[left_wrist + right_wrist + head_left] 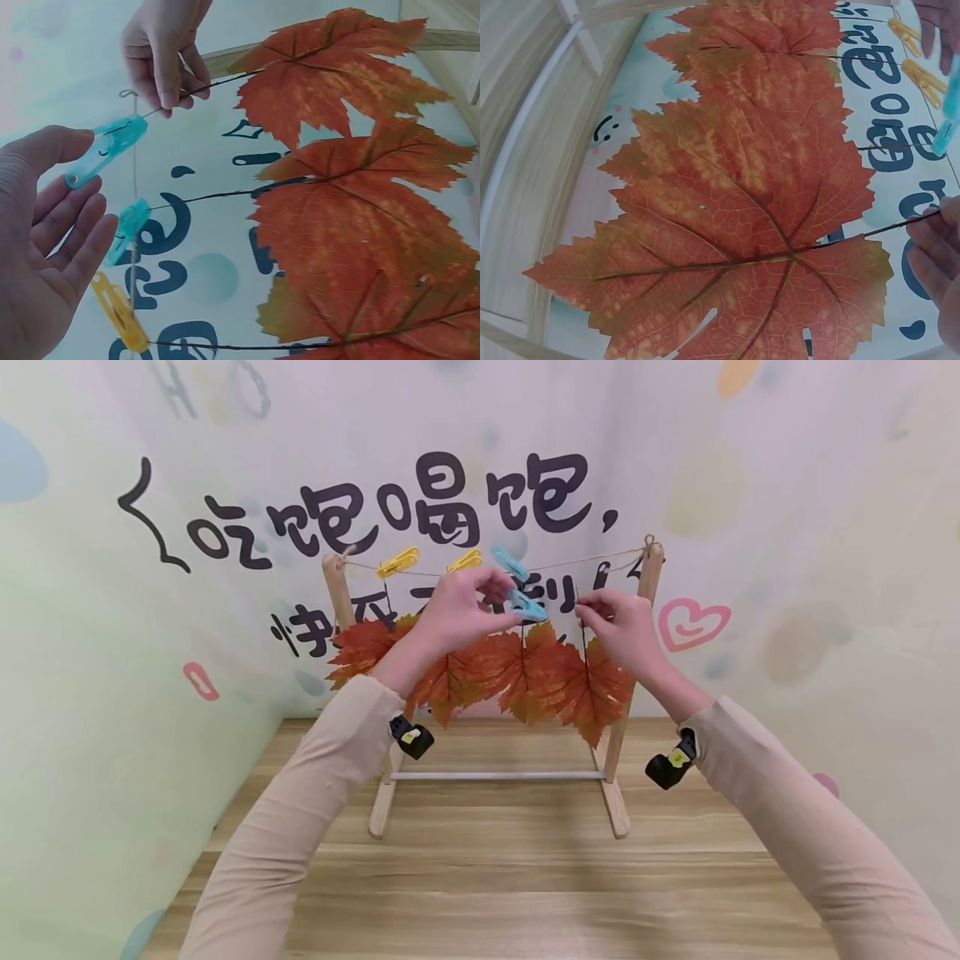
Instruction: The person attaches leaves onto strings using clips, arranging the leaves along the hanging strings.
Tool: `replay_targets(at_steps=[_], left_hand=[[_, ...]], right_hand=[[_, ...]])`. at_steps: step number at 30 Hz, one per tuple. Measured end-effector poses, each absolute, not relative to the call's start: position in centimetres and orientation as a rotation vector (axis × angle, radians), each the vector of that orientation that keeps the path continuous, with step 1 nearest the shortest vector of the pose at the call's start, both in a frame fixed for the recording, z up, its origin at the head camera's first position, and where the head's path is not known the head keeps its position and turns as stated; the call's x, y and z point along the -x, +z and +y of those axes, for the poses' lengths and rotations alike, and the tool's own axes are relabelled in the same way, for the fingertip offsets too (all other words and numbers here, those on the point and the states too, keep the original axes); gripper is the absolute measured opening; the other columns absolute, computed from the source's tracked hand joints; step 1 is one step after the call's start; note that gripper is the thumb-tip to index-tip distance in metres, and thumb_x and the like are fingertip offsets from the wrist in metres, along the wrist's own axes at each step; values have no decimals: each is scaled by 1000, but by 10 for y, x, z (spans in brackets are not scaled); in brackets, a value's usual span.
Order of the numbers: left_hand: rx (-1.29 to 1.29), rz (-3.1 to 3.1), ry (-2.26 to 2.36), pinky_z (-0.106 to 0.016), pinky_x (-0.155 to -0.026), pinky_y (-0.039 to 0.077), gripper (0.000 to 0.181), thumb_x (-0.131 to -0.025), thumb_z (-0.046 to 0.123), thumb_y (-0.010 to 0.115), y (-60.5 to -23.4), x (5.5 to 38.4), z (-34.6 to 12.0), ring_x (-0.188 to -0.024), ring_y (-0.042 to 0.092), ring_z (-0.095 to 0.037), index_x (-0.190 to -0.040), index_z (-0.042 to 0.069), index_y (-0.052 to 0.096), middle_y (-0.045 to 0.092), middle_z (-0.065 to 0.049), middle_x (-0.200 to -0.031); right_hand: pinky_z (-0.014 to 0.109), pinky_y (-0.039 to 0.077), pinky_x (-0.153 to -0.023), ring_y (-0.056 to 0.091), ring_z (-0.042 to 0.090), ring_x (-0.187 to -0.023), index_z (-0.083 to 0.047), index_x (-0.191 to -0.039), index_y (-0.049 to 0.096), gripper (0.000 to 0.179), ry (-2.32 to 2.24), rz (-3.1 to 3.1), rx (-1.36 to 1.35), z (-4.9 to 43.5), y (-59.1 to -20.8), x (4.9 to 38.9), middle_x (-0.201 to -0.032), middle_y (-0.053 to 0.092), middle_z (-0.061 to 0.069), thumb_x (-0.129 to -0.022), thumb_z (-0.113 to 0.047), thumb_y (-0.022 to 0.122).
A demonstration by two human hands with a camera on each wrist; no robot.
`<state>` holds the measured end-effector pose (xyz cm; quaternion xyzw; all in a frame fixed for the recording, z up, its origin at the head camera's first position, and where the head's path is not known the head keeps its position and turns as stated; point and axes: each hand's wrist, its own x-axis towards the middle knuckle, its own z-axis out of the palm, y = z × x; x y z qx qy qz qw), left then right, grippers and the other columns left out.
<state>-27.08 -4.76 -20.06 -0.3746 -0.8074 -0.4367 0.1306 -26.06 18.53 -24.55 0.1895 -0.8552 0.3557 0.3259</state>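
My left hand [463, 606] pinches a light blue clothespin [109, 150] by its tail between thumb and forefinger. Thumb and fingertips of my right hand [621, 620] hold the thin dark stem of an orange-red maple leaf [735, 255], which hangs below them. In the left wrist view, the clothespin's nose lies close to the top of that stem; whether it grips the stem I cannot tell. Another blue clothespin [510, 562] and two yellow clothespins [397, 562] sit on a thin cord [570, 561], with further maple leaves [450, 681] hanging by their stems beneath.
The cord is strung between two wooden posts [649, 572] of a stand with a white crossbar [495, 775] low down. It stands on a wood-grain table [480, 877]. Behind it is a pale wall [750, 485] with large black lettering.
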Motion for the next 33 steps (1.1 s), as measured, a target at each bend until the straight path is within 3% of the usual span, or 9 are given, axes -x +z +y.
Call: replay_targets(at_steps=[14, 33], left_hand=[[866, -2144, -1413, -18, -75, 49, 26, -74, 13, 74, -166, 290, -30, -80, 62, -12, -95, 1, 65, 67, -9, -90], [869, -2383, -1215, -15, -70, 45, 29, -77, 21, 73, -148, 298, -20, -81, 59, -9, -100, 4, 66, 67, -4, -93]], right_hand=[[9, 42, -60, 52, -5, -62, 4, -95, 67, 16, 962, -2163, -367, 187, -236, 272, -79, 66, 17, -87, -9, 60], [13, 43, -62, 58, 16, -73, -1, -102, 66, 21, 961, -2260, -225, 188, -225, 279, -88, 66, 13, -90, -15, 57]])
